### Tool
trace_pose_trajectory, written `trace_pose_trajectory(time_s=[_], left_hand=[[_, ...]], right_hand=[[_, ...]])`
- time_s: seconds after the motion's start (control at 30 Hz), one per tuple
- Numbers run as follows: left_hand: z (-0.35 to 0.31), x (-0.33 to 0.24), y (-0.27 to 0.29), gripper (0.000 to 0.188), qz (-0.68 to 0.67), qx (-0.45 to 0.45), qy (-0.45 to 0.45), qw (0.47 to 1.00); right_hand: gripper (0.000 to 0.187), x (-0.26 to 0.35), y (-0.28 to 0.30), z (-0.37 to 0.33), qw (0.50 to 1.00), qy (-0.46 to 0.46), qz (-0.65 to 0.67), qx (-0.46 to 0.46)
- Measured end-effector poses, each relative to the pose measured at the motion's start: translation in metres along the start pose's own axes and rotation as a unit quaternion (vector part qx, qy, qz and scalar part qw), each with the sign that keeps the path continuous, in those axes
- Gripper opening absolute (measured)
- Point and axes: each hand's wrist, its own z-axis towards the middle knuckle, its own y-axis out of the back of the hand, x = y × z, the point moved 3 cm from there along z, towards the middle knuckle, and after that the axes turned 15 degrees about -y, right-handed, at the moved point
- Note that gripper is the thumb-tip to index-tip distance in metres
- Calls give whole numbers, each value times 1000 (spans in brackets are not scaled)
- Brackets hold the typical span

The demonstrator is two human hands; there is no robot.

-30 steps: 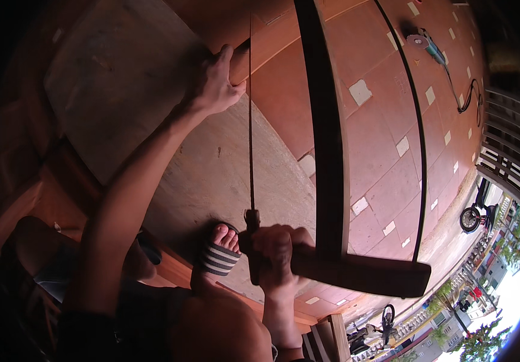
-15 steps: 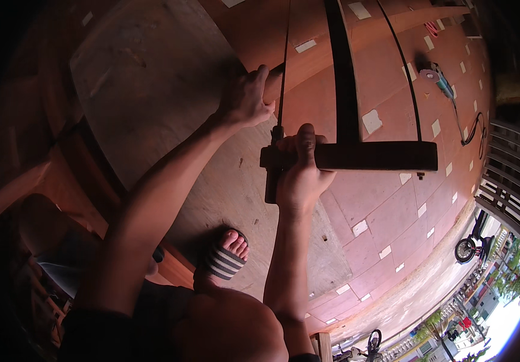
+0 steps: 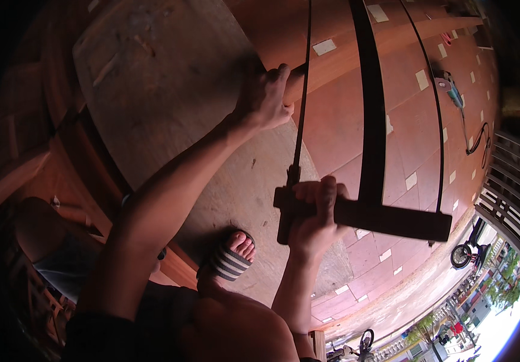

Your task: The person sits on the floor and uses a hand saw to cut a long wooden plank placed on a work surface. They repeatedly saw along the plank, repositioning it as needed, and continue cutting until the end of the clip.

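Observation:
My right hand (image 3: 315, 224) is closed around the end bar of a dark wooden frame saw (image 3: 401, 222). The saw's thin blade (image 3: 303, 114) stretches away from me, with a thick middle beam and a thin tension line beside it. My left hand (image 3: 264, 99) grips the near end of a long reddish timber (image 3: 347, 63), which reaches off to the far right. The blade crosses this timber just right of my left fingers; whether it sits in a cut I cannot tell. Under the timber's end lies a broad worn wooden board (image 3: 169, 96).
My foot in a striped slipper (image 3: 232, 260) rests on the board. An angle grinder (image 3: 451, 90) with its cord lies on the tiled floor (image 3: 408, 145) at the right. More timber pieces (image 3: 88, 163) are at the left. A slatted railing (image 3: 511, 187) and motorbikes (image 3: 464, 256) stand beyond.
My right hand has drawn the saw back toward me, and its frame has tilted slightly. My left hand keeps its grip on the timber. The whole view has shifted a little.

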Motion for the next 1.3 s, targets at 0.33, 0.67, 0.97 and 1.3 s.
trace_pose_trajectory(time_s=[0.33, 0.67, 0.97, 1.3], left_hand=[[1, 2, -2, 45, 5, -6, -26, 1000], [-5, -2, 0, 45, 29, -14, -34, 999], [3, -8, 7, 45, 2, -20, -37, 999], [3, -2, 3, 51, 17, -25, -53, 998]], right_hand=[[29, 0, 17, -23, 1000, -6, -4, 15], [32, -12, 43, -67, 998, 9, 33, 51], [31, -3, -24, 69, 997, 59, 18, 46], [34, 6, 77, -137, 998, -12, 55, 22]])
